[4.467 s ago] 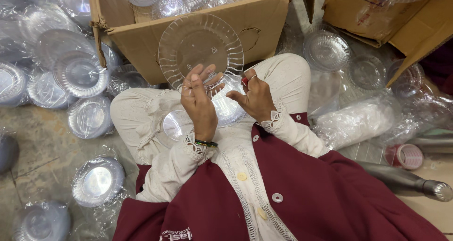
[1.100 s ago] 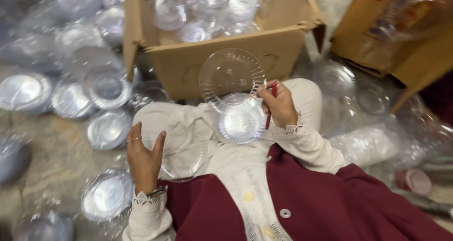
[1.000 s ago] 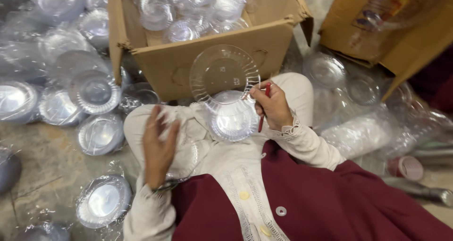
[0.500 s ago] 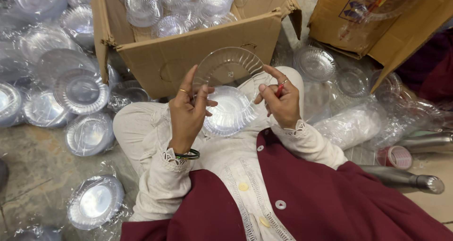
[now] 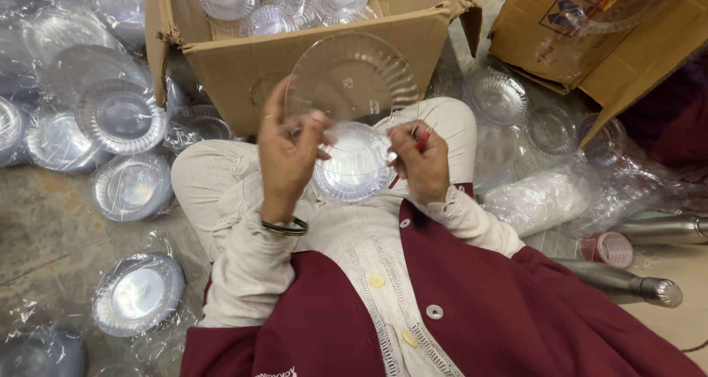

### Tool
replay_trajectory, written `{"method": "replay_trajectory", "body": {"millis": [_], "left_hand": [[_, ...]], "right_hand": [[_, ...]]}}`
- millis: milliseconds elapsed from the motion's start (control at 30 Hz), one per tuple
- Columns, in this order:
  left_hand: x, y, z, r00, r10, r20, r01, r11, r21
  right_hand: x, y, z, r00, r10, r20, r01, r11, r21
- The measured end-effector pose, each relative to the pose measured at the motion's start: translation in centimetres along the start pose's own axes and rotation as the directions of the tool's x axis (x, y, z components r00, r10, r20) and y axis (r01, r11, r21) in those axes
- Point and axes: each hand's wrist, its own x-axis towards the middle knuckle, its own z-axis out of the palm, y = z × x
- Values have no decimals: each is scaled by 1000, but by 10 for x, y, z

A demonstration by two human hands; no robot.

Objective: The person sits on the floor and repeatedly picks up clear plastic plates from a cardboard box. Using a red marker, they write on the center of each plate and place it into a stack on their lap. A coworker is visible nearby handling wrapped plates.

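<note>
A clear plate (image 5: 352, 78) stands raised on edge above the lap, its fluted rim overlapping the front wall of the open box (image 5: 221, 67) at 12 o'clock. The left hand (image 5: 287, 156) pinches its rim at 8 o'clock, fingers closed on it. The right hand (image 5: 420, 159) grips the rim at 4 o'clock, with a red pen (image 5: 413, 152) tucked in its fingers. A stack of plates (image 5: 355, 163) lies on the lap between the hands. Wrapped plate stacks (image 5: 122, 115) crowd 9 o'clock; bare floor (image 5: 44, 222) opens at 8. A second box (image 5: 590, 45) sits at 2.
</note>
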Motion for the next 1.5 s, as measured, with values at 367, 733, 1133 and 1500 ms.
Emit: {"method": "replay_trajectory", "body": {"millis": [367, 733, 1133, 1500], "left_hand": [[-19, -2, -1, 995, -95, -4, 95, 995, -31], [-30, -13, 14, 989, 65, -134, -74, 995, -63], [-26, -37, 11, 1000, -5, 9, 7, 973, -232], [-12, -42, -51, 981, -111, -160, 90, 987, -133]], "right_hand": [[22, 3, -32, 917, -300, 263, 399, 678, -617], [21, 16, -29, 921, -207, 330, 371, 723, -583], [28, -21, 4, 997, -70, -18, 69, 996, -52], [27, -31, -13, 984, -162, 73, 173, 967, -187]]}}
